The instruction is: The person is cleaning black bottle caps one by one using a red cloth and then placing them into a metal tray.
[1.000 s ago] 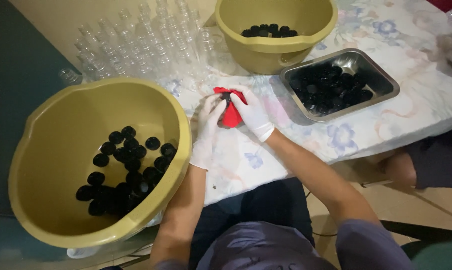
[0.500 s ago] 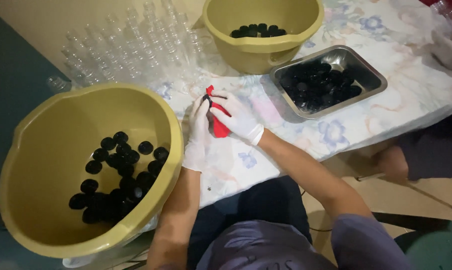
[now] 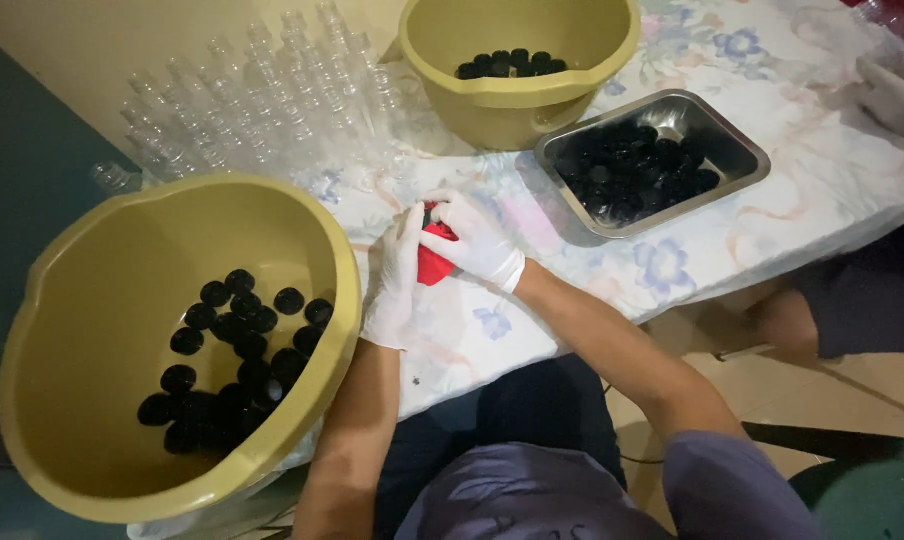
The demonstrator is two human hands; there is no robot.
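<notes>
Red, a small bottle (image 3: 435,262) sits clamped between both gloved hands above the worktop (image 3: 592,270), left hand (image 3: 397,285) below-left, right hand (image 3: 480,240) wrapped over its upper end.

Large basin (image 3: 92,300) at left edge of table (image 3: 822,190) with caps (image 3: 234,355) inside, hands (image 3: 442,255) just right of it, clear bottles (image 3: 262,90) behind, second basin (image 3: 517,95) further back, metal tray (image 3: 742,150) right of that, holding caps.
</notes>
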